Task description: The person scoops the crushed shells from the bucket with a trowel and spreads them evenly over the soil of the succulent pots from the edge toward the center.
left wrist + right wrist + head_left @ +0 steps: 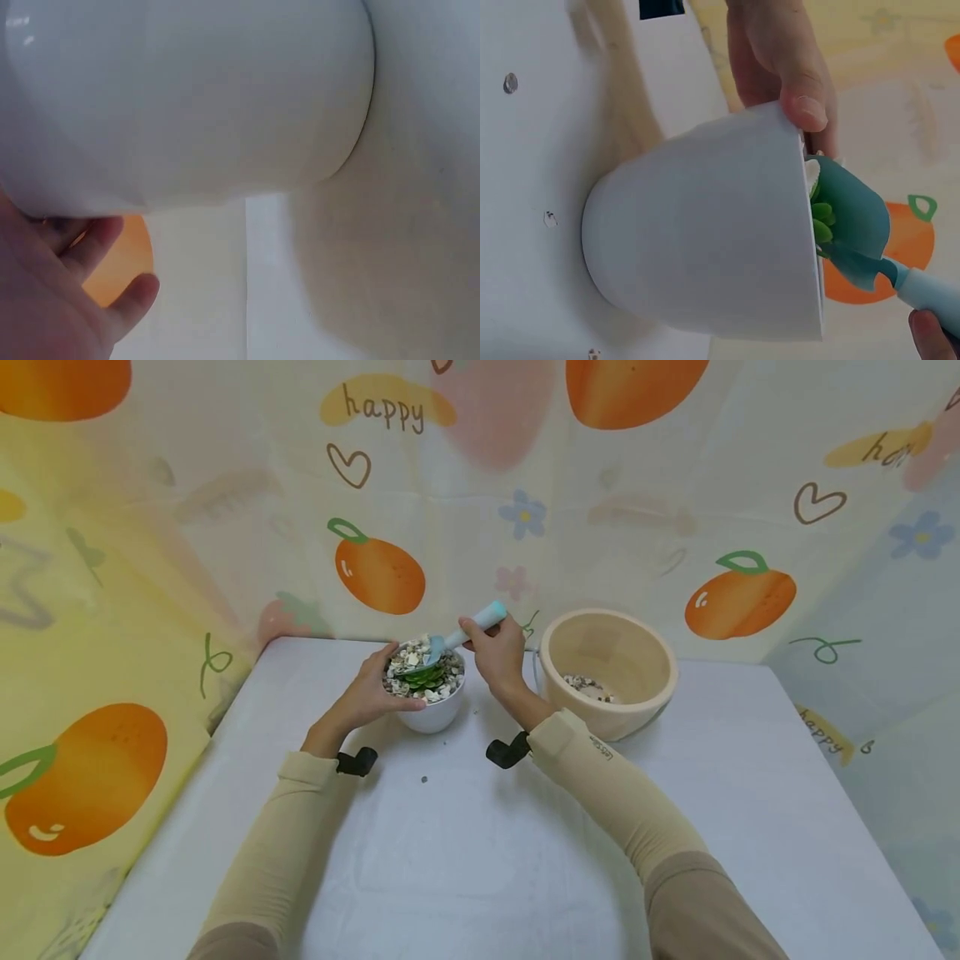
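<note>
A small white flower pot [431, 718] stands on the table, filled with pale pebbles [448, 686] around a green succulent [425, 678]. My left hand [366, 692] grips the pot at its rim, thumb on the near side and fingers round the far side. In my right hand [501, 653] is a small trowel [855, 214] with a light blue handle and a teal scoop. Its scoop rests over the pebbles and leaves at the pot's mouth, hiding part of the plant. Only the pot's white side fills the left wrist view.
To the right stands a large beige pot [615, 720] with some pebbles [588, 687] at its bottom. Several loose pebbles, one a dark pebble [424, 779], lie on the white table [465, 860]. A printed cloth [465, 543] hangs close behind the pots.
</note>
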`<state>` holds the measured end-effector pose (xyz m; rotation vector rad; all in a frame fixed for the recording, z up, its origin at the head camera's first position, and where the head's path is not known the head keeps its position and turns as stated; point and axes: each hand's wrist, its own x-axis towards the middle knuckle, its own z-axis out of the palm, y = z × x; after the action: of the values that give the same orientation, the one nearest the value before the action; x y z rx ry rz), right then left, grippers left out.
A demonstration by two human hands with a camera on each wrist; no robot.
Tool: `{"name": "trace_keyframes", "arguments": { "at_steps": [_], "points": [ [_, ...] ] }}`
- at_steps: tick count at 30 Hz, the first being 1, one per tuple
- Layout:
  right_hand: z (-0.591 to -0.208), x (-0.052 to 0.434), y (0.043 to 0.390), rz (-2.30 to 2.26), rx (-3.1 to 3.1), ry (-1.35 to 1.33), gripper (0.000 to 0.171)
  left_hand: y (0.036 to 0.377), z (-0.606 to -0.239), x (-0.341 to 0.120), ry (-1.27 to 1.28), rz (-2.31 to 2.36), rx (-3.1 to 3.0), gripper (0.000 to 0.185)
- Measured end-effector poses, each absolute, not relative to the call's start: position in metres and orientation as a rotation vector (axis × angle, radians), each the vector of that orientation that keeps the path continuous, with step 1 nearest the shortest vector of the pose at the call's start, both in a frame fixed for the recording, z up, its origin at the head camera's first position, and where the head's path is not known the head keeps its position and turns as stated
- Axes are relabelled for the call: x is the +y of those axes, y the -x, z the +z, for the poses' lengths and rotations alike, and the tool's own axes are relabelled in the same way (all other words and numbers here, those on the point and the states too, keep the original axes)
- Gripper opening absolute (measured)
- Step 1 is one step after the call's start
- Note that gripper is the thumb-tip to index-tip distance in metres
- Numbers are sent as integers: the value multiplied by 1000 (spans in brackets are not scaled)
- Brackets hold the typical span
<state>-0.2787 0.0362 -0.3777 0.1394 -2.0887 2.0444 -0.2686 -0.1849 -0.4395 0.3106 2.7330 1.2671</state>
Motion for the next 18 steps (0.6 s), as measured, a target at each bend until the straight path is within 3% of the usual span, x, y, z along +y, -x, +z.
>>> {"name": "trace_keyframes", "arguments": {
  "at_steps": [11, 18],
  "points": [
    [-368, 41, 277, 2005, -2092, -161, 23, 259, -441, -170, -123, 1272, 2850, 122],
    [-373, 42, 276, 2019, -2114, -134, 23, 259, -437, -176, -182, 1228, 2802, 121]
  ]
}}
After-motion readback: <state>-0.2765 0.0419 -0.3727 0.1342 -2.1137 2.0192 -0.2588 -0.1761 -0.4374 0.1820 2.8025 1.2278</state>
